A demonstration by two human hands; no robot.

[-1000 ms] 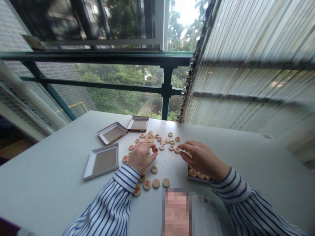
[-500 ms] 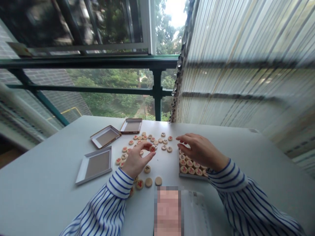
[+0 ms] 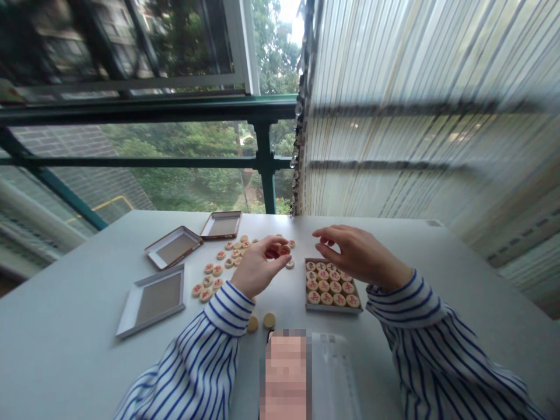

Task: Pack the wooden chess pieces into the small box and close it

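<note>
Between the thumb and fingers of my left hand [image 3: 258, 265] is a round wooden Chinese chess piece [image 3: 284, 249] with a red character, raised above the table. My right hand [image 3: 361, 254] hovers over the far right part of a shallow box [image 3: 335, 310], thumb and fingers apart with nothing between them. Rows of chess pieces [image 3: 324, 286] with red and black characters fill the visible part of that box; its far right corner is hidden by the hand. Loose chess pieces [image 3: 209, 269] lie spread on the table, some of them behind my left hand.
Three shallow trays lie at the left: a grey one [image 3: 128, 309], a brown-edged one [image 3: 151, 255] and another [image 3: 203, 235] farther back. The white table [image 3: 70, 280] meets a green railing [image 3: 263, 151]. A string curtain [image 3: 394, 105] hangs at the right. Something pixelated [image 3: 286, 379] is in front.
My left hand has moved toward the box, carrying the chess piece. My right hand stays raised over the box, more of which now shows. The view has turned slightly right.
</note>
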